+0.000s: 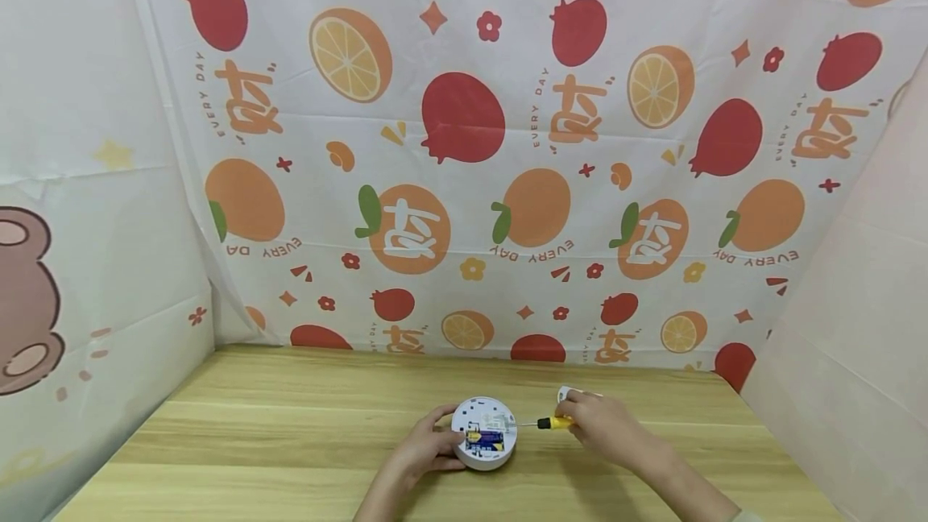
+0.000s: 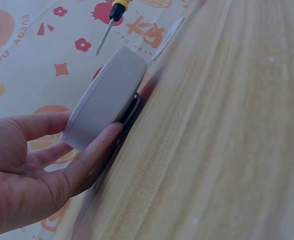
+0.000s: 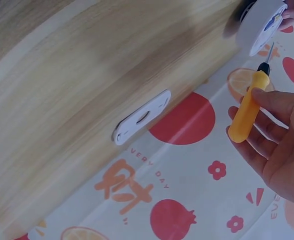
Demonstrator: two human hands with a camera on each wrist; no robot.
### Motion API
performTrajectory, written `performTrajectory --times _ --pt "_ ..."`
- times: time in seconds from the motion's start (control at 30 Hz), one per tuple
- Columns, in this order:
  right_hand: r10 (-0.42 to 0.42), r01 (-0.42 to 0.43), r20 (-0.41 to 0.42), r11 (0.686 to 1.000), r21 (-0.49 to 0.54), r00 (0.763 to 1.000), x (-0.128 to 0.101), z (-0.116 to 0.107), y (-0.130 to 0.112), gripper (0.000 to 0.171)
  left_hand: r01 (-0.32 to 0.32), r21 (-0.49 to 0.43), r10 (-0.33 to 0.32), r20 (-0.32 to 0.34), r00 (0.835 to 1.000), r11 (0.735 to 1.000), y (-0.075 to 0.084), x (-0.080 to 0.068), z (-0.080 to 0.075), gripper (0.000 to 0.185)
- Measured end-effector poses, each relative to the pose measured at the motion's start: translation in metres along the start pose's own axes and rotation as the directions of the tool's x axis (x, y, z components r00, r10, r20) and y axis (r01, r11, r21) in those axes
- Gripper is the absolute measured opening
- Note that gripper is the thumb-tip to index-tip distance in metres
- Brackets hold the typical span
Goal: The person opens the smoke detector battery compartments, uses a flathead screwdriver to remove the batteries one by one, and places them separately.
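Hands partly hide the white disc and yellow screwdriver.

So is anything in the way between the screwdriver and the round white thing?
Nothing visible is. The right hand holds the screwdriver pointing toward the disc, the gap between them clear; the plate lies beyond that hand.
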State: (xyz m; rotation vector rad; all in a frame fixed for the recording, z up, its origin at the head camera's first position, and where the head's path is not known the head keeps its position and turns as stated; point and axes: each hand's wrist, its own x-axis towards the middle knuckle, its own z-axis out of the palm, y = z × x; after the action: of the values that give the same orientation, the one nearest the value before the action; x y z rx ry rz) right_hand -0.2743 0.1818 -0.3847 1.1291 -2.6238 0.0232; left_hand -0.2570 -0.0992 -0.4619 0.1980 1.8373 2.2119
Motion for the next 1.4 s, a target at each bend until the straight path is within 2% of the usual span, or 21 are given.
performTrajectory --times 0.2,0.33,0.5,0.77,0.93,1.07,1.17,1.3,1.4 --pt "-0.033 0.032 -0.021 0.998 -0.057 0.999 0.002 -0.003 -0.005 0.017 0.006 -0.001 -0.006 0.002 1.000 1.000 0.000 0.001 0.000 0.058" --pt "-0.073 0.066 -0.038 0.984 -0.163 0.997 0.006 -0.006 -0.011 0.018 0.007 0.002 -0.007 0.007 1.000 1.000 0.001 0.001 0.000 0.058" --pt "-0.094 0.085 -0.020 0.957 -0.278 0.995 0.009 -0.008 -0.016 0.019 0.004 0.004 -0.004 0.011 1.000 1.000 0.001 0.001 0.000 0.058" --pt "-0.110 0.111 0.022 0.930 -0.349 0.994 0.015 -0.014 -0.024 0.019 0.012 0.005 -0.012 -0.011 1.000 1.000 0.001 0.001 0.002 0.058" --pt "-0.132 0.155 0.081 0.875 -0.459 0.988 0.024 -0.024 -0.035 0.014 -0.014 -0.004 0.014 -0.047 0.999 1.000 0.000 0.003 0.005 0.059" --pt "-0.175 0.187 0.076 0.816 -0.547 0.982 0.032 -0.026 -0.042 0.008 -0.030 -0.008 0.029 -0.068 0.997 1.000 -0.002 0.004 0.007 0.059" --pt "-0.192 0.189 0.060 0.777 -0.601 0.980 0.039 -0.027 -0.049 0.010 -0.033 -0.008 0.032 -0.074 0.997 0.999 -0.003 0.005 0.007 0.059" --pt "-0.184 0.197 0.090 0.729 -0.655 0.979 0.045 -0.030 -0.059 0.014 -0.037 -0.005 0.037 -0.075 0.996 0.999 -0.003 0.005 0.008 0.059" --pt "-0.173 0.207 0.118 0.711 -0.672 0.978 0.048 -0.032 -0.064 0.015 -0.038 -0.002 0.037 -0.080 0.996 0.999 -0.003 0.005 0.009 0.058"
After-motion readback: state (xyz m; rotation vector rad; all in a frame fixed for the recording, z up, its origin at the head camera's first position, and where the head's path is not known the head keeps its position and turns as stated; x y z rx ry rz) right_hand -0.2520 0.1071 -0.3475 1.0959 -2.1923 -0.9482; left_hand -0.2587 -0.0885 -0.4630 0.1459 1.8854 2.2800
